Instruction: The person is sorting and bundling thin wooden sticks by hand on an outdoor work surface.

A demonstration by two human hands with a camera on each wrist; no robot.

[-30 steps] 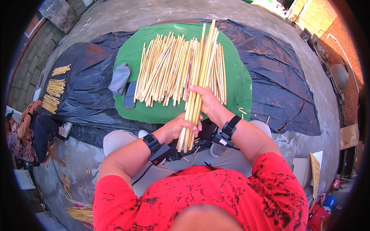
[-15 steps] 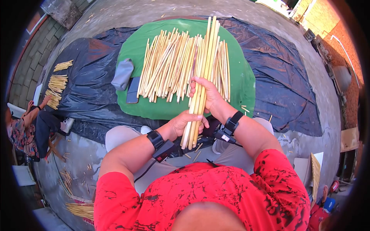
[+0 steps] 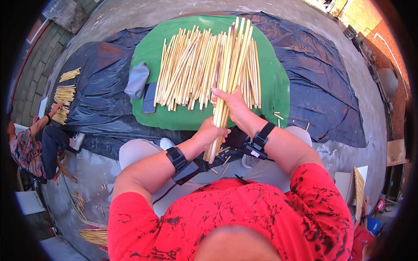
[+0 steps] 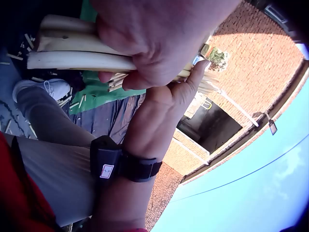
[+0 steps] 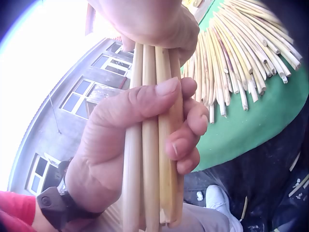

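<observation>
A bundle of long pale sticks (image 3: 230, 65) slants upward between the hands, its upper part over a wide row of similar sticks (image 3: 185, 69) on the green cloth (image 3: 143, 52). My left hand (image 3: 210, 132) grips the bundle near its lower end; in the right wrist view the left hand (image 5: 145, 111) has thumb and fingers curled round several sticks (image 5: 149, 169). Higher up, my right hand (image 3: 233, 104) grips the same bundle, its thumb across the front. In the left wrist view the near hand (image 4: 149, 38) covers part of the sticks (image 4: 82, 60).
A grey pouch (image 3: 137, 81) and a dark flat object (image 3: 149, 98) lie at the cloth's left side. Black sheeting (image 3: 320, 91) spreads beneath. At far left a seated person (image 3: 28, 148) reaches to small stick piles (image 3: 64, 94). Short stick pieces lie on the ground.
The bundle's upper ends have spread apart, and its lower end sits slightly higher in view. Both hands still grip it. The person at far left has reached out toward the small piles.
</observation>
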